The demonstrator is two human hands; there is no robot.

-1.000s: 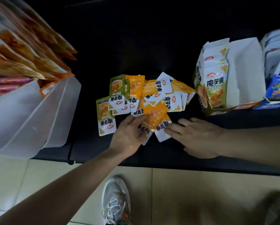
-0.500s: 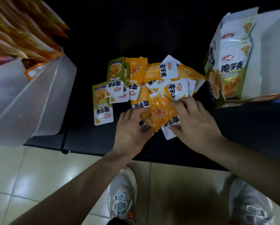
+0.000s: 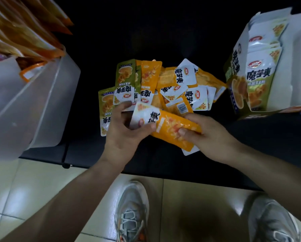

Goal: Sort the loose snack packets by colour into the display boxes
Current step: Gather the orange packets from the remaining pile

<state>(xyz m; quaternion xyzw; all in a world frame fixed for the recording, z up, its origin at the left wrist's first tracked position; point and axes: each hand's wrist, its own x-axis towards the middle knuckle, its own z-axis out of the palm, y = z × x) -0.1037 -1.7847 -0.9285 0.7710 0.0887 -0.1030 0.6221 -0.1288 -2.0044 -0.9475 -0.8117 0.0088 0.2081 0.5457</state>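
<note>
At the middle of the black shelf point(image 3: 163, 32) lies a pile of loose packets point(image 3: 174, 84), orange ones overlapping at all angles. Two green packets point(image 3: 125, 74) sit on its 9 o'clock side. At 9 to 10 o'clock a white box point(image 3: 41, 102) leans with its flaps open and long orange bags stand in it. At 2 to 3 o'clock stands the green display box point(image 3: 237, 95), with green-and-white packets upright inside. The pile lies just behind the hands, between the two boxes.

Just toward 6 o'clock of the pile, both hands hold one orange packet point(image 3: 172, 126) above the shelf. It is glossy, white with black lettering at its 9 o'clock end and orange with a food picture toward 3 o'clock. The left hand point(image 3: 125, 133) pinches the white end between thumb and curled fingers. The right hand point(image 3: 210, 135) has its fingers wrapped round the orange end.

The shelf's front edge runs from 8 o'clock to 4 o'clock under the wrists. Below it are a tiled floor point(image 3: 32, 189) and two grey shoes point(image 3: 132, 210). Bare dark surface shows at 12 o'clock behind the pile. Narrower bare strips separate the pile from each box.
</note>
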